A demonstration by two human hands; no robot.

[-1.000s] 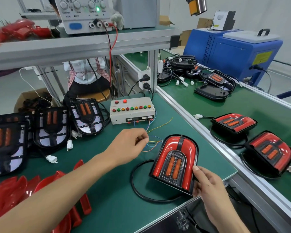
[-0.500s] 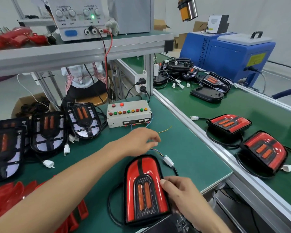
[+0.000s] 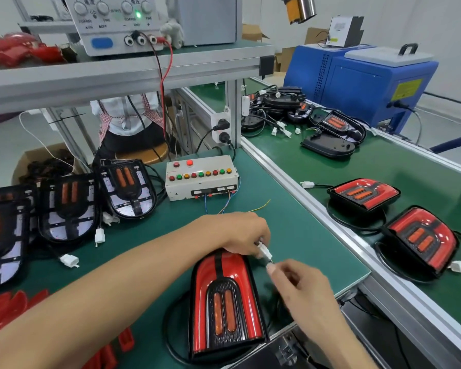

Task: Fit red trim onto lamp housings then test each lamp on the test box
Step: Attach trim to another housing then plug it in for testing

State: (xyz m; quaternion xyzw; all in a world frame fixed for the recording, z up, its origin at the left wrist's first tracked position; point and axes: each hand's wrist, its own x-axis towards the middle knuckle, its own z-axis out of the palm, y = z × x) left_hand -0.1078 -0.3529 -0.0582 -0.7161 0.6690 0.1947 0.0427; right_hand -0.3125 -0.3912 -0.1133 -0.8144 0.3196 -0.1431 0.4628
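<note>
Pinching a small white plug between my curled left fingertips, I hold my left hand just above the top edge of the lamp. My right hand sits just right of it, thumb and forefinger closed together on something small right next to the plug; motion blur hides what it is, likely the wire end or a mating plug. Both hands are narrow, fingers curled in.

The lamp lies flat near the front edge of the green counter, rounded end away from me. Its red trim is seated around the black housing, with a black strip down the middle and two orange bars inside a dark arch. A black cable loops out from under its left side.

Beyond my hands the test box stands on the counter, a row of red, green and yellow lights on top and thin coloured wires trailing from its front toward my left hand.

To the left, three black housings without trim lie in a row, white plugs beside them, and loose red trim pieces pile at the lower left. On the right-hand conveyor two finished lamps rest with their cables.
</note>
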